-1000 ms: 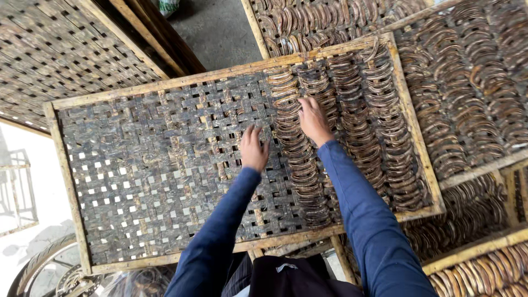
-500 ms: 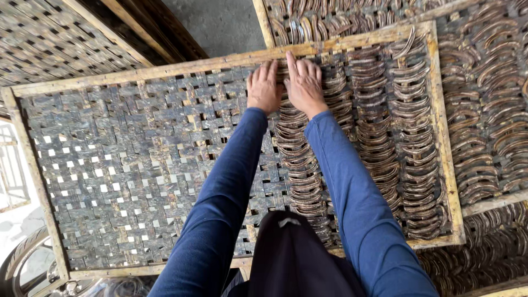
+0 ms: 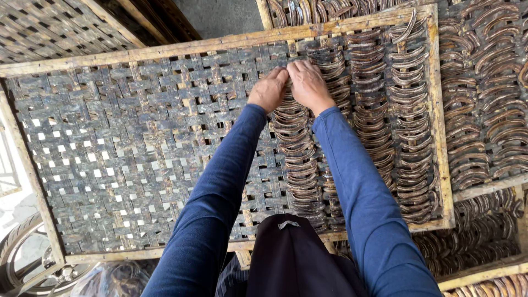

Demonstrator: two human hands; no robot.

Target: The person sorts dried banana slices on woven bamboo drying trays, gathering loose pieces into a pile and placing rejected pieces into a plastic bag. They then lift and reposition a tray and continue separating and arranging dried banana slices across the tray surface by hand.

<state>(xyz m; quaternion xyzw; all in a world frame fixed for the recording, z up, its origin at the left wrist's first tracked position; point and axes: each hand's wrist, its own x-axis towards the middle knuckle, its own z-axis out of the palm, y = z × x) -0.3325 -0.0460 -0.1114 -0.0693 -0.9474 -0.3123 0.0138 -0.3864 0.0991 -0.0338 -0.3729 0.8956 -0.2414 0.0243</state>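
Head view: woven tray (image 3: 137, 137) holds curved brown strips (image 3: 374, 121); both hands touching strips.

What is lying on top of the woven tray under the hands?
Rows of curved brown strips cover the woven tray's right part; its left is bare. Both hands hide the row's top end.

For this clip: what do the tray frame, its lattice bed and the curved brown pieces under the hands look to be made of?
Tray frame: pale bare wood battens, unfinished and scuffed.
Lattice bed: flat woven strips, likely split bamboo, darkened and stained; light shows through the gaps.
Curved brown pieces: thin, matte, crescent-shaped slices in overlapping rows, seemingly dried plant matter; the kind is unclear.
Both the left hand and right hand touch the leftmost row's top.
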